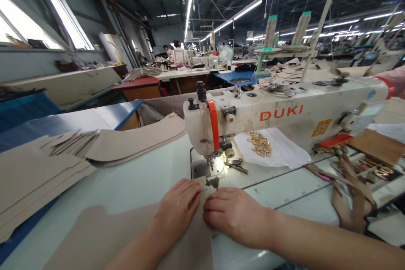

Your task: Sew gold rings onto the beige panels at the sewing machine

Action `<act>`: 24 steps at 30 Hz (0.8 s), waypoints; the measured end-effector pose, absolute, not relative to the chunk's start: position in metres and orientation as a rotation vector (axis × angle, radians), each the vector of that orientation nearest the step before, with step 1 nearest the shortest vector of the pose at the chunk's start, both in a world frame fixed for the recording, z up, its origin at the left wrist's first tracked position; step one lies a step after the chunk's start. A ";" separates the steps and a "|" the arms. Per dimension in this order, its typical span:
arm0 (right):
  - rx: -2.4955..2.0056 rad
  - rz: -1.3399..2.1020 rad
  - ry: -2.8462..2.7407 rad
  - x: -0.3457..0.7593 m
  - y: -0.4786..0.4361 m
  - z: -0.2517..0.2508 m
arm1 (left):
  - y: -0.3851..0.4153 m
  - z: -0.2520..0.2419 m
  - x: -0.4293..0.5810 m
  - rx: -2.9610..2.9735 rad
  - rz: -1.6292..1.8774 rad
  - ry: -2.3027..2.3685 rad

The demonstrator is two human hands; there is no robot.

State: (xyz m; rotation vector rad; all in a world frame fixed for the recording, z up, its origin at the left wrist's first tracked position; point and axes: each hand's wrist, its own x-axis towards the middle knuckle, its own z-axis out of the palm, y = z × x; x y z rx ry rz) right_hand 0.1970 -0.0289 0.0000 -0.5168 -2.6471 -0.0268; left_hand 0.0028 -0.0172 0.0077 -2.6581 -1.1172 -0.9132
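Note:
A beige flat panel [133, 228] lies on the pale machine bed, its narrow far end reaching toward the needle area [211, 163] of the sewing machine [284, 114]. My left hand [177, 204] rests on the panel with its fingers closed together, thumb and forefinger at the right edge near the tip. Against that same right edge, my right hand [236, 217] has its fingers curled and pressed together; its thumb is hidden. The panel's tip sits just short of the lit presser foot.
Stacks of beige panels [139, 141] lie left of the machine. Gold metal rings [260, 143] rest on white cloth [284, 156] under the machine arm. Beige strips [351, 190] and a tray with scissors [384, 171] are at right. Another person [179, 55] sits farther back.

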 end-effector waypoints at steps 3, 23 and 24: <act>-0.521 -0.006 -2.623 0.197 -0.029 -0.001 | -0.018 0.007 0.004 -2.645 -0.916 -1.105; -0.669 0.023 -2.542 0.191 -0.027 0.003 | -0.019 0.006 0.005 -2.694 -0.902 -1.125; -0.678 0.017 -2.530 0.191 -0.027 0.003 | -0.019 0.006 0.005 -2.693 -0.909 -1.129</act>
